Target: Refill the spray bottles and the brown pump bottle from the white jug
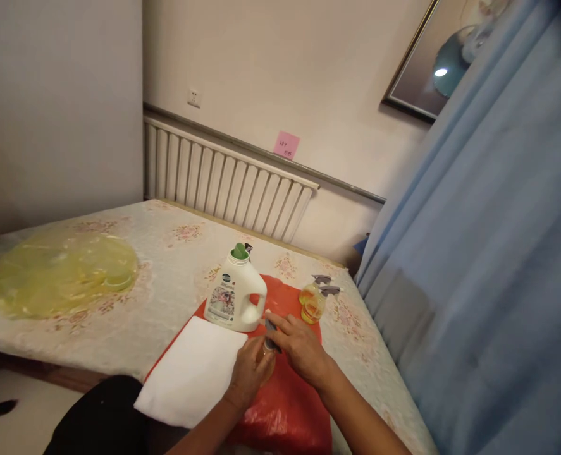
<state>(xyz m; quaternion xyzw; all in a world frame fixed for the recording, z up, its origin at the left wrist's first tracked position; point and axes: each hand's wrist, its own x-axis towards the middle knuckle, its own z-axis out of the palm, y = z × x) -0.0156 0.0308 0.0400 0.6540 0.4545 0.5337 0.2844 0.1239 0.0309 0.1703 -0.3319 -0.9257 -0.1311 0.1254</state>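
Right now your left hand (250,370) cups a small bottle (269,345) from below on the red plastic sheet (284,404), seemingly to steady it; your right hand (296,344) pinches its grey sprayer cap (271,327); beside stand the white detergent jug (235,297) and two yellow spray bottles (313,302).
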